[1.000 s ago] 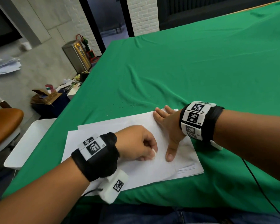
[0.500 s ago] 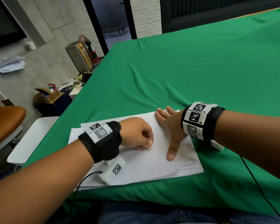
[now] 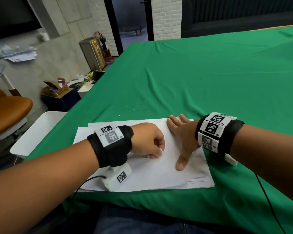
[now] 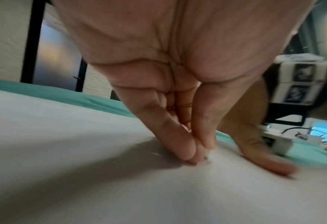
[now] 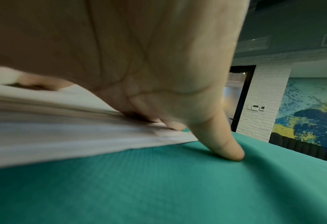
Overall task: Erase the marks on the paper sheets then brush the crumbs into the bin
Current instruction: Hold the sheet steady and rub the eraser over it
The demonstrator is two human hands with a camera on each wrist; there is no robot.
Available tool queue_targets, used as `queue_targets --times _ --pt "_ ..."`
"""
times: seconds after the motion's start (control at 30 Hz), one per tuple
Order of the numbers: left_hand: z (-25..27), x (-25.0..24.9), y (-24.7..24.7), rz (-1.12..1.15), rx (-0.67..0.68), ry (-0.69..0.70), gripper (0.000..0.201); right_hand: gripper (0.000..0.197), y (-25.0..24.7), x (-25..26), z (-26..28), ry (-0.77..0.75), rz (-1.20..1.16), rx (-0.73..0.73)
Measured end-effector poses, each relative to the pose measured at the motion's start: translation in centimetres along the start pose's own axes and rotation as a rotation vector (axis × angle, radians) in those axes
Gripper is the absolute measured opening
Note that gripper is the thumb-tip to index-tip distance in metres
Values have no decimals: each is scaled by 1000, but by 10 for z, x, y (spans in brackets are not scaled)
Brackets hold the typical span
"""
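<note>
The left hand (image 3: 147, 141) is pinching a small white eraser (image 3: 160, 152) against the paper sheets (image 3: 159, 174). The right hand (image 3: 183, 135) is lying flat, fingers straight, pressing them down on the green tabletop (image 3: 210, 73).

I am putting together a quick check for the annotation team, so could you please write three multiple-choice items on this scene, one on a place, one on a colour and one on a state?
1. Where do the eraser crumbs lie?
A. on the green cloth beyond the paper sheets
B. in the white bin
C. on the orange chair

2. What colour is the cloth over the table?
A. blue
B. green
C. red

3. What is the right hand doing?
A. gripping a pencil
B. hanging clear of the table
C. pressing flat on the paper sheets

Answers:
1 A, the pale specks are scattered on the cloth past the far edge of the sheets, while the white bin stands off the table's left edge.
2 B, the head view shows it green.
3 C, its fingers lie straight on the sheets while the left hand pinches the eraser against the paper.
</note>
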State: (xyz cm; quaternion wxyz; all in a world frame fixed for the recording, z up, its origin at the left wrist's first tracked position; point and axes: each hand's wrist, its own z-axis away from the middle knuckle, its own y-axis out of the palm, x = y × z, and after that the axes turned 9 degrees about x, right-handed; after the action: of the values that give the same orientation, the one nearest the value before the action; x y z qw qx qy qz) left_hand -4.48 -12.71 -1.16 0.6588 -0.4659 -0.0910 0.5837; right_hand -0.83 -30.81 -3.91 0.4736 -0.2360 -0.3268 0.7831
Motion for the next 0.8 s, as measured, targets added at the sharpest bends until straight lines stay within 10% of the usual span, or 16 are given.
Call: queue_targets --times 0.13,0.37,0.8 --pt "10 -6 14 -17 101 46 6 171 -1 -1 0 -5 -13 7" --pt "23 29 7 276 -364 -86 3 169 9 -6 14 -40 -19 -57" --pt "69 -3 55 -92 -128 20 6 138 14 2 40 -151 46 -215"
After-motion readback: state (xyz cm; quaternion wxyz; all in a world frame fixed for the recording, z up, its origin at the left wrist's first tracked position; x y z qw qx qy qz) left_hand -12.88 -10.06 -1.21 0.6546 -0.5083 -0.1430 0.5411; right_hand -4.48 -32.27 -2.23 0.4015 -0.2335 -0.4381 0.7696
